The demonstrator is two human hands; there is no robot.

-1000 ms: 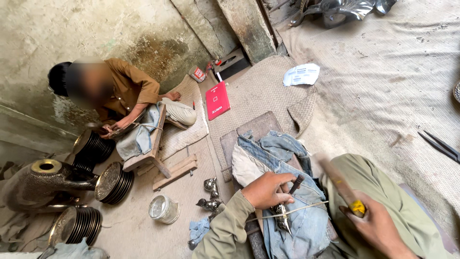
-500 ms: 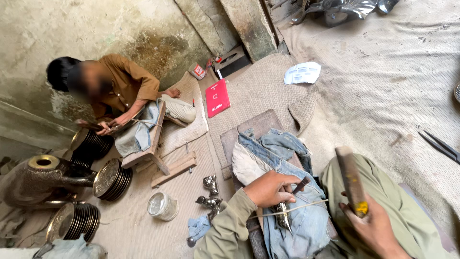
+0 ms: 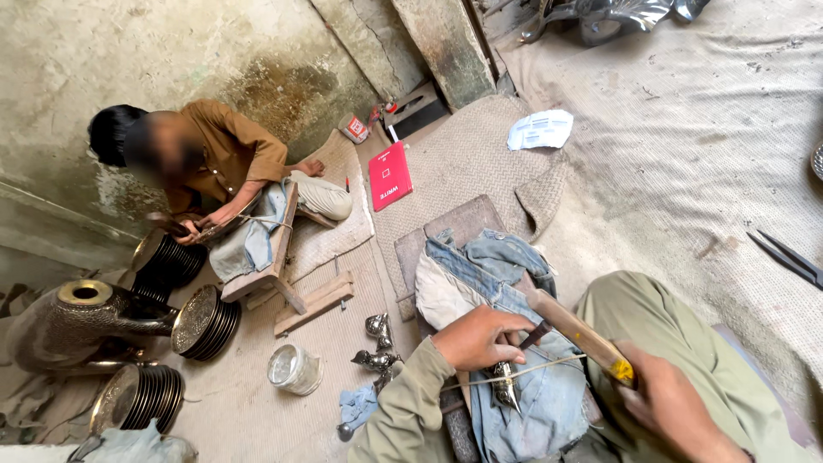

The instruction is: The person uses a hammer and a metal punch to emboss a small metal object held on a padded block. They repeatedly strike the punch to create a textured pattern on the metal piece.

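Currently I read the worked item as a small pointed metal piece [image 3: 503,386], lying on folded denim cloth [image 3: 514,403] at 6 o'clock in the head view, with a thin taut cord [image 3: 549,369] running across it. My left hand [image 3: 480,337] sits directly above the piece at its 12 o'clock, fingers curled shut around a short dark chisel [image 3: 533,335] whose tip points down toward the metal. My right hand [image 3: 673,407], at 4 o'clock from the piece, is closed in a fist on the end of a wooden mallet handle [image 3: 576,332]; the handle slants up toward 10 o'clock and crosses just beside the chisel. Whether the handle touches the chisel I cannot tell. The denim covers a wooden block [image 3: 467,225] that extends toward 12 o'clock. At 9 o'clock from the piece, small shiny metal fittings [image 3: 378,343] lie on the floor, with a blue rag [image 3: 358,405] just below them and a round metal tin [image 3: 293,369] further out. A red booklet [image 3: 390,176] lies at 11 o'clock on woven matting, and a white paper [image 3: 540,130] at 12 o'clock. Black shears [image 3: 790,259] rest at 2 o'clock, well apart. A second person [image 3: 219,163] sits at 10 o'clock by a wooden stand [image 3: 273,266], near stacks of engraved metal plates [image 3: 206,321] and a large metal vessel [image 3: 81,317].
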